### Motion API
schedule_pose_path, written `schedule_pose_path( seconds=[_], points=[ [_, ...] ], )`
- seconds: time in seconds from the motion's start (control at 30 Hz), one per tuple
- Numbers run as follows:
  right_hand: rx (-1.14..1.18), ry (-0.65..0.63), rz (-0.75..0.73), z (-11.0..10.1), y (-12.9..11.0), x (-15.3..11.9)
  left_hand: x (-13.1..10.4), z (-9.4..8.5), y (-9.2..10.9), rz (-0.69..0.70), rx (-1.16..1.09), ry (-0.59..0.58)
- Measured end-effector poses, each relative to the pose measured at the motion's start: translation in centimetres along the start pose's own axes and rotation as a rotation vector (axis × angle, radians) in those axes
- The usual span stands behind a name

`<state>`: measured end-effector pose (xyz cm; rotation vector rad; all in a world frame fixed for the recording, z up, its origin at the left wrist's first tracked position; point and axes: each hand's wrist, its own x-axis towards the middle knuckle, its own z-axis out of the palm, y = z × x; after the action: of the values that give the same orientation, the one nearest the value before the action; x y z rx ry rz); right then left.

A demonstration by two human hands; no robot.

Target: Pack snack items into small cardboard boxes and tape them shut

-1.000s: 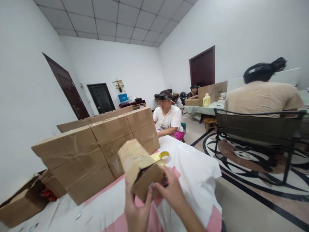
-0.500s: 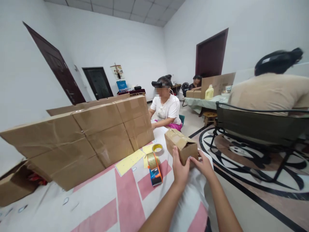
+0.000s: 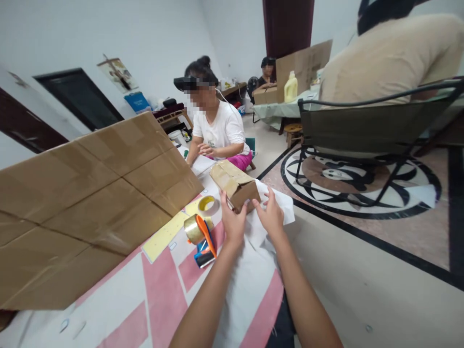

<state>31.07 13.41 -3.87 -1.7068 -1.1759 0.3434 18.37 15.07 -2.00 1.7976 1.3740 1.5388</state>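
A small brown cardboard box (image 3: pixel 248 193) rests on the cloth-covered table, its top flap edge slightly raised at the near end. My left hand (image 3: pixel 234 224) is at the box's near left corner, fingers along the side and thumb at the near face. My right hand (image 3: pixel 271 215) is beside the near right corner with fingers apart; whether its thumb touches the cardboard I cannot tell. Left of my hands lies an orange and blue tape dispenser (image 3: pixel 206 244) carrying a roll of clear tape (image 3: pixel 193 229). A loose tape roll (image 3: pixel 207 203) sits just behind it.
Joined brown cartons (image 3: pixel 97 193) form a wall along the table's left. Yellow sheets (image 3: pixel 165 235) lie on the pink and white cloth (image 3: pixel 165 278). A co-worker in white (image 3: pixel 221 128) sits across the table; another person sits in a dark chair (image 3: pixel 348 128) at right.
My view has turned right and down. The right hand's fingers have come away from the box's side, while the left stays at its corner. The co-worker across has raised a hand.
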Motion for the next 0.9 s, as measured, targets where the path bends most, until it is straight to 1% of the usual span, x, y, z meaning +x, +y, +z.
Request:
schedule_pose_path(
  seconds=[0.1,0.17,0.23,0.3,0.33,0.37,0.4,0.43,0.47,0.53,0.57,0.63,0.67,0.73,0.83,0.87,0.9],
  points=[
    [0.008,0.022,0.035,0.3,0.3,-0.1,2.5,0.9,-0.6,0.007,0.084,0.093],
    [-0.012,0.021,0.035,0.5,0.5,-0.1,4.4,1.6,-0.9,-0.024,0.135,0.163],
    [-0.033,0.019,0.028,0.7,0.5,0.0,5.6,2.0,-0.8,-0.067,0.155,0.207],
    [-0.054,0.017,0.012,0.8,0.5,0.0,5.3,1.6,-0.2,-0.103,0.131,0.195],
    [-0.065,0.019,0.005,0.8,0.5,0.0,4.4,0.9,0.3,-0.112,0.109,0.168],
    [-0.079,0.026,-0.002,0.8,0.6,-0.1,3.1,-0.1,0.8,-0.107,0.092,0.126],
    [-0.095,0.035,-0.012,0.9,0.7,-0.1,1.4,-1.6,1.3,-0.091,0.079,0.067],
    [-0.118,0.044,-0.026,0.9,0.8,-0.1,-0.6,-3.3,1.6,-0.058,0.089,-0.003],
    [-0.148,0.050,-0.043,1.0,0.9,-0.2,-2.8,-5.5,1.8,-0.003,0.120,-0.101],
    [-0.221,0.046,-0.089,1.1,1.3,-0.2,-7.0,-10.6,1.4,0.116,0.169,-0.271],
    [-0.257,0.040,-0.110,1.1,1.4,-0.2,-8.7,-13.5,1.0,0.154,0.201,-0.320],
    [-0.308,0.036,-0.134,1.2,1.5,-0.1,-11.2,-19.5,-0.4,0.193,0.267,-0.345],
    [-0.322,0.040,-0.140,1.2,1.4,0.0,-11.9,-22.7,-1.4,0.175,0.306,-0.331],
    [-0.337,0.058,-0.144,1.1,1.3,0.0,-12.4,-29.0,-3.4,0.131,0.373,-0.227],
    [-0.334,0.090,-0.134,0.6,1.6,0.3,-12.2,-38.7,-6.5,0.056,0.458,-0.008],
    [-0.308,0.082,-0.165,0.3,1.8,0.5,-12.1,-41.9,-7.5,0.019,0.486,0.071],
    [-0.271,0.023,-0.238,0.1,2.1,0.8,-12.0,-45.0,-8.5,-0.028,0.515,0.163]
  ],
)
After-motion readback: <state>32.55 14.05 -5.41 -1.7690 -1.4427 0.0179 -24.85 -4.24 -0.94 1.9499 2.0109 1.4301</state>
